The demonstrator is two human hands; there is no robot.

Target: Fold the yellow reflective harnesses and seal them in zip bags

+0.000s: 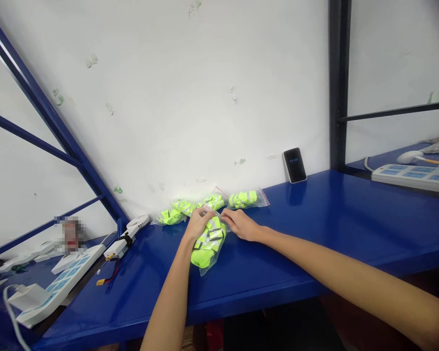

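Note:
A clear plastic bag with a folded neon-yellow item with silvery stripes inside lies on the blue table. My left hand pinches the bag's top edge on the left. Close beside it, my right hand grips the same edge at its right end, fingers closed. Behind my hands, against the wall, several similar bags with neon-yellow contents lie in a row, among them one bag at the right end and another at the left end.
A phone-like device leans on the wall at the back right. On the left are a small white fan, a battery pack with wires and a power strip. Another power strip is at far right. A person's hand shows at far left.

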